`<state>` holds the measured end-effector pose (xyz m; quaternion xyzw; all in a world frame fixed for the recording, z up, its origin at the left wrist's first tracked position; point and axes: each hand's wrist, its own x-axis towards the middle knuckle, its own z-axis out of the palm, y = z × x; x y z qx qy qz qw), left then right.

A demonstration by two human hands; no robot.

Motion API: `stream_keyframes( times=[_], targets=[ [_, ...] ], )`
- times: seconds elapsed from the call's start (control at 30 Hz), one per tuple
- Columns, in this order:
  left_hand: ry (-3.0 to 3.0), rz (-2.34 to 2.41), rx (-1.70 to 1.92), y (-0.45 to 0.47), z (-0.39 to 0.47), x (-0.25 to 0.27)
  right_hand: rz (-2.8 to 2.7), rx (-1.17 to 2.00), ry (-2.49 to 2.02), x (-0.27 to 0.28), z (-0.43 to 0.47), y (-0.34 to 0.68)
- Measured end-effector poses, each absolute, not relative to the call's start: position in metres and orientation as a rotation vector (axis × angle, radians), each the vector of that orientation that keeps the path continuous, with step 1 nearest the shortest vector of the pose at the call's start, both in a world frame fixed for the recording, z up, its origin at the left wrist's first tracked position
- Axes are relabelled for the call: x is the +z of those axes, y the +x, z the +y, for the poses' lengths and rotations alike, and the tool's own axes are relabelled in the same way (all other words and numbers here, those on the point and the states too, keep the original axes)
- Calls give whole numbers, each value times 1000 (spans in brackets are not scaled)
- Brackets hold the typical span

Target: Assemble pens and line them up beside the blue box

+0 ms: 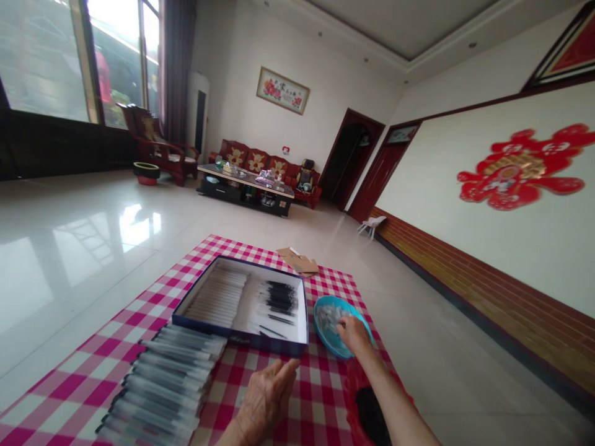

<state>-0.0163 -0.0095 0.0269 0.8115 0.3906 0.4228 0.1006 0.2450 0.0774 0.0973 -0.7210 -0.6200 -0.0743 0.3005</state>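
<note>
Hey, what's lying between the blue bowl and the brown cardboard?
In the head view, just a bare stretch of pink-and-white checked tablecloth separates the blue bowl from the brown cardboard.

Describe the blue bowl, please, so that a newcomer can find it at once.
Look for the pink-checked tablecloth. Right of the wide, dark-rimmed box sits the blue bowl of small whitish pieces, under the right hand. Its bright blue sets it apart from the red container nearer the viewer.
</note>
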Motion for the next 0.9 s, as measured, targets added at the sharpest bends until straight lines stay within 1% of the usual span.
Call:
stream_keyframes(
  times=[0.2, 0.4, 0.5, 0.63, 0.7, 0.8, 0.9],
  targets=[
    [2396, 1159, 1182, -17, -12, 31, -1741, -69, -1944, 79, 86, 247],
    [2400, 1127, 1230, -19, -11, 34, -1699, 8, -1865, 87, 85, 242],
    [2400, 1134, 1232, -18, -9, 29, -1683, 55, -1747, 98, 71, 232],
    [2395, 1106, 1314, -17, -9, 24, -1648, 154, -1566, 108, 27, 206],
    [2389, 1089, 1355, -17, -10, 26, -1593, 268, -1478, 109, -2, 188],
    [2385, 1086, 1359, -17, -13, 32, -1357, 650, -1336, 102, -39, 159],
    [2397, 1066, 1359, -18, -15, 36, -1208, 767, -1280, 89, -59, 137]
  ],
)
